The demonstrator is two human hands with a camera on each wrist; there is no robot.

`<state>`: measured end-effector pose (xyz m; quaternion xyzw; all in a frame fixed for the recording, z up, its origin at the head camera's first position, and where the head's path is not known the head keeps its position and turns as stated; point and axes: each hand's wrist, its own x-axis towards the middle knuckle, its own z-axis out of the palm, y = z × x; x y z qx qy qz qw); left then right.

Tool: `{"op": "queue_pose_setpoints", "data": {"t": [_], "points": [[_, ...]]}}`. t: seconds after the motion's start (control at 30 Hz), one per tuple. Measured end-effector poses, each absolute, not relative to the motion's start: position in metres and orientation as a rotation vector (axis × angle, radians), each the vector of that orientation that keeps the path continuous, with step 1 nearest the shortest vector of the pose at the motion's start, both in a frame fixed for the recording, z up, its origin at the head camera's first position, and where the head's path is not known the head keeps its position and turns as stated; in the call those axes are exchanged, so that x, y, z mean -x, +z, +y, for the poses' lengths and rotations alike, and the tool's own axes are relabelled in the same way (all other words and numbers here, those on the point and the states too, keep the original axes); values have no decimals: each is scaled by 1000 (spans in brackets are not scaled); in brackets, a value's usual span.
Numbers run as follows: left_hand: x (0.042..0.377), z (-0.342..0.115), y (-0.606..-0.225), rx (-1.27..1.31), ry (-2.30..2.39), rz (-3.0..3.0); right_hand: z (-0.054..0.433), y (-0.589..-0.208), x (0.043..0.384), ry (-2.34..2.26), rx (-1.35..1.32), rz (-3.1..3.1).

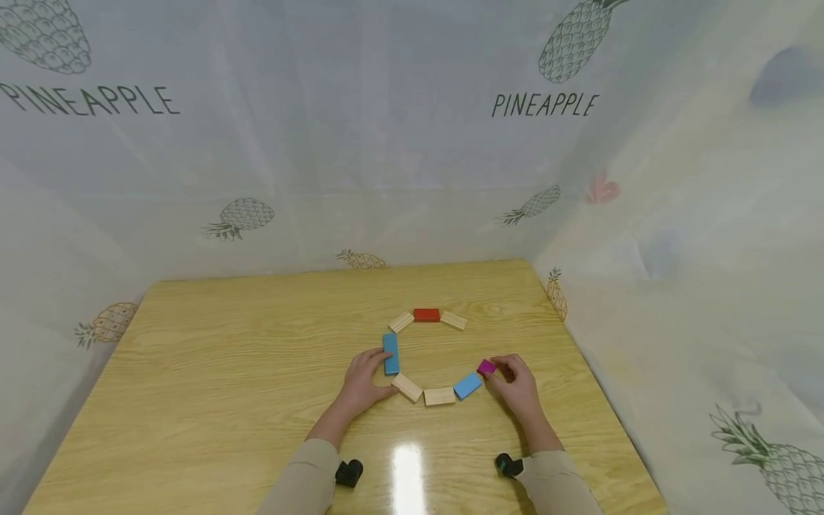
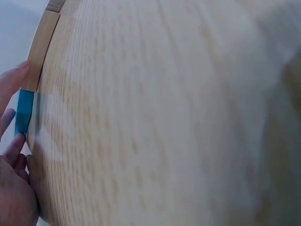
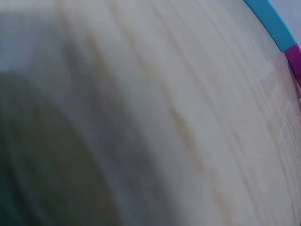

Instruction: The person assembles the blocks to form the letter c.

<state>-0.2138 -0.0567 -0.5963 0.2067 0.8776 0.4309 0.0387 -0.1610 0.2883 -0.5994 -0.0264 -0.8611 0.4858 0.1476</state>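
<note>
Several small blocks lie on the table in a ring with a gap at the right. My right hand point(image 1: 520, 390) pinches a purple block point(image 1: 486, 367) between thumb and fingers, its corner close to the light blue block point(image 1: 467, 386). In the right wrist view the purple block point(image 3: 294, 60) meets a blue one end to end. On the other side, my left hand point(image 1: 362, 380) rests its fingers on the darker blue block point(image 1: 390, 354). Its thumb touches the plain wooden block point(image 1: 407, 388) below; the left wrist view shows that wooden block point(image 2: 41, 52) against the blue one point(image 2: 24, 112).
Another plain block point(image 1: 439, 397) lies at the ring's near side. Along the far side are a red block point(image 1: 426, 315) and plain blocks to its left point(image 1: 402, 322) and right point(image 1: 453, 320). A pineapple-print sheet point(image 1: 386, 143) hangs behind the wooden table point(image 1: 244, 372).
</note>
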Motion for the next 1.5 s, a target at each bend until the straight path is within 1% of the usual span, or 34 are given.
{"op": "queue_pose_setpoints", "data": {"t": [0.17, 0.73, 1.2, 1.5], "points": [[215, -56, -597, -653, 1297, 2705, 290, -600, 162, 1381, 44, -2483], [216, -56, -601, -647, 1269, 2720, 290, -604, 163, 1339, 73, -2517], [215, -56, -598, -644, 1273, 2730, 289, -605, 164, 1333, -2, -2496], [215, -53, -594, -637, 1265, 2734, 289, -602, 163, 1360, 26, -2518]]}}
